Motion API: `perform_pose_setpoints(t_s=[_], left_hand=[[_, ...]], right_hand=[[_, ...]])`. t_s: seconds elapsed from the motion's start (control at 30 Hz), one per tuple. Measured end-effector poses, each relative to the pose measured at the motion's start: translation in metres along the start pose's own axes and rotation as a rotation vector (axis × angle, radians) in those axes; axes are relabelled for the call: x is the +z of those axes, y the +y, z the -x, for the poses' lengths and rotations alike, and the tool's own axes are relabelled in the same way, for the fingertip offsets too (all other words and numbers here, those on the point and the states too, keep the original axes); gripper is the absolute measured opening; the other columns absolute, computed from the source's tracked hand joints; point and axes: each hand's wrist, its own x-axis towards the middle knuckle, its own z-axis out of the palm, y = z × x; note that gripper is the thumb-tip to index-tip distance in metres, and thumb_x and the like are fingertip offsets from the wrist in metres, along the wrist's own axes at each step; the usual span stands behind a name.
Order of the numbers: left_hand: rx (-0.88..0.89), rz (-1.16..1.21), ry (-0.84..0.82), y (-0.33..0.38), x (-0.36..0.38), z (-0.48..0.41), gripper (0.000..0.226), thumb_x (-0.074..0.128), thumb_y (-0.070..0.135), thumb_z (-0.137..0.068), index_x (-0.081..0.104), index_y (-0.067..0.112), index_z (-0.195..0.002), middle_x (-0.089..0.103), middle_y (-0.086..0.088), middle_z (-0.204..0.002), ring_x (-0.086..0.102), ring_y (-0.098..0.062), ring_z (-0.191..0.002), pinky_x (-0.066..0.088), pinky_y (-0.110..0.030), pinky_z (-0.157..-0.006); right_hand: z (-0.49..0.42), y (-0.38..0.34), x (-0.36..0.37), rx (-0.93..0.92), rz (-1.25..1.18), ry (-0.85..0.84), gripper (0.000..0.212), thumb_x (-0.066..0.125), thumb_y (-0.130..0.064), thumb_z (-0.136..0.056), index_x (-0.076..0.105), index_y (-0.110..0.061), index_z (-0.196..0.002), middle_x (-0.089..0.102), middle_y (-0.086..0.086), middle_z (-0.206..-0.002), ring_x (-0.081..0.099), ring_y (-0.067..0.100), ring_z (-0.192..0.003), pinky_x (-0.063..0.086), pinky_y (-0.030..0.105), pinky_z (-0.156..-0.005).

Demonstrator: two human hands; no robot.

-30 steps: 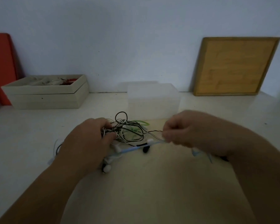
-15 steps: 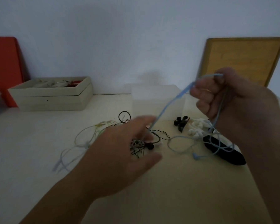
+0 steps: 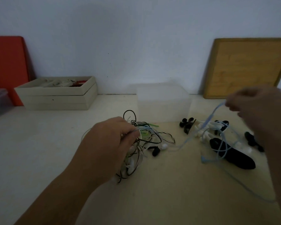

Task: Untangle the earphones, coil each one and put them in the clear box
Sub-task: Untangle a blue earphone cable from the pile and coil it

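A tangle of black, white and green earphone cables (image 3: 146, 140) lies on the table in the middle. My left hand (image 3: 110, 143) grips this bundle from the left, fingers curled into the wires. My right hand (image 3: 259, 109) is raised at the right and pinches a light blue earphone cable (image 3: 211, 117), which runs down in loops over the table toward the tangle. The clear box (image 3: 163, 103) stands behind the tangle, near the wall.
Black and white cable clips (image 3: 201, 129) and a black pouch (image 3: 232, 153) lie right of the tangle. A beige box (image 3: 55, 96) with small items sits at the back left, beside a red board (image 3: 6, 65). A wooden board (image 3: 248, 67) leans on the wall at right.
My left hand has closed on the tangle, after hovering open above it. My right hand, holding the blue cable, has moved lower and to the right.
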Motion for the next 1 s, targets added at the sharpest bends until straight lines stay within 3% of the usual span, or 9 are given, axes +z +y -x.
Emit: perform_pose_setpoints(t_s=[0.07,0.13,0.23,0.33,0.4,0.53,0.67,0.83,1.0], left_hand=[[0.028,0.004,0.007,0.002,0.001,0.000,0.037,0.044,0.044,-0.095,0.073,0.024,-0.085,0.062,0.011,-0.076,0.058,-0.005,-0.074,0.047,-0.026,-0.067],[0.042,0.026,0.011,0.005,0.001,0.001,0.034,0.046,0.043,-0.092,0.075,0.026,-0.088,0.063,0.012,-0.076,0.058,-0.004,-0.073,0.049,-0.030,-0.066],[0.076,0.039,0.017,0.007,0.001,0.000,0.027,0.050,0.040,-0.092,0.076,0.031,-0.095,0.063,0.015,-0.078,0.059,-0.003,-0.072,0.050,-0.031,-0.063],[0.098,0.036,0.010,0.010,0.000,0.000,0.024,0.053,0.042,-0.090,0.075,0.033,-0.093,0.063,0.014,-0.076,0.059,-0.004,-0.072,0.048,-0.030,-0.063],[0.069,0.085,0.013,0.012,-0.003,0.001,0.016,0.062,0.044,-0.084,0.073,0.034,-0.088,0.064,0.015,-0.077,0.060,-0.004,-0.075,0.048,-0.028,-0.065],[-0.028,0.032,-0.097,0.005,-0.007,0.003,0.030,0.081,0.046,-0.069,0.064,0.041,-0.093,0.062,0.021,-0.089,0.057,0.003,-0.083,0.043,-0.017,-0.070],[-0.095,0.233,-0.088,0.003,-0.016,-0.001,0.012,0.073,0.037,-0.081,0.070,0.034,-0.092,0.070,0.017,-0.083,0.064,0.001,-0.079,0.051,-0.026,-0.073],[-0.210,0.391,0.037,0.002,-0.018,-0.004,0.006,0.066,0.030,-0.089,0.068,0.026,-0.085,0.071,0.015,-0.071,0.064,0.002,-0.056,0.044,-0.013,-0.055],[-0.268,0.429,0.026,0.003,-0.018,-0.002,0.041,0.073,0.053,-0.055,0.060,0.019,-0.073,0.068,-0.001,-0.066,0.060,-0.016,-0.055,0.050,-0.025,-0.051]], right_hand=[[0.027,-0.014,0.012,-0.285,0.343,-0.030,0.031,0.064,-0.017,-0.088,0.066,-0.023,-0.118,0.066,-0.003,-0.113,0.061,0.017,-0.105,0.044,0.037,-0.098],[0.051,-0.030,0.022,-0.490,0.158,-0.174,0.041,0.063,-0.018,-0.084,0.063,-0.027,-0.124,0.065,-0.016,-0.117,0.059,0.003,-0.108,0.042,0.020,-0.095],[0.081,-0.041,0.044,-0.556,0.059,-0.650,0.046,0.059,-0.048,-0.082,0.061,-0.037,-0.126,0.068,-0.025,-0.108,0.062,-0.009,-0.095,0.045,0.011,-0.082],[0.096,-0.039,0.065,-0.676,0.224,-0.656,0.019,0.063,-0.047,-0.088,0.070,-0.030,-0.093,0.066,-0.010,-0.073,0.059,0.000,-0.065,0.045,0.020,-0.060],[0.092,-0.039,0.067,-0.633,0.119,-0.594,0.022,0.063,-0.033,-0.091,0.071,-0.019,-0.076,0.059,0.000,-0.054,0.049,0.005,-0.046,0.041,0.022,-0.047],[0.083,-0.043,0.051,-0.322,-0.306,-0.708,0.022,0.063,-0.018,-0.090,0.074,-0.014,-0.072,0.039,-0.002,-0.038,0.038,0.008,-0.037,0.052,0.039,-0.058],[0.074,-0.043,0.041,-0.053,-0.726,-0.685,0.026,0.053,-0.006,-0.094,0.070,-0.003,-0.074,0.026,-0.003,-0.043,0.021,0.011,-0.035,0.049,0.030,-0.053],[0.069,-0.039,0.044,0.045,-0.543,-0.780,0.019,0.055,-0.005,-0.093,0.065,-0.005,-0.076,0.025,-0.003,-0.044,0.021,0.010,-0.033,0.046,0.030,-0.049],[0.076,-0.039,0.042,-0.160,-0.390,-1.005,0.009,0.075,-0.010,-0.063,0.075,-0.014,-0.070,0.065,0.005,-0.061,0.060,0.015,-0.054,0.055,0.025,-0.057]])
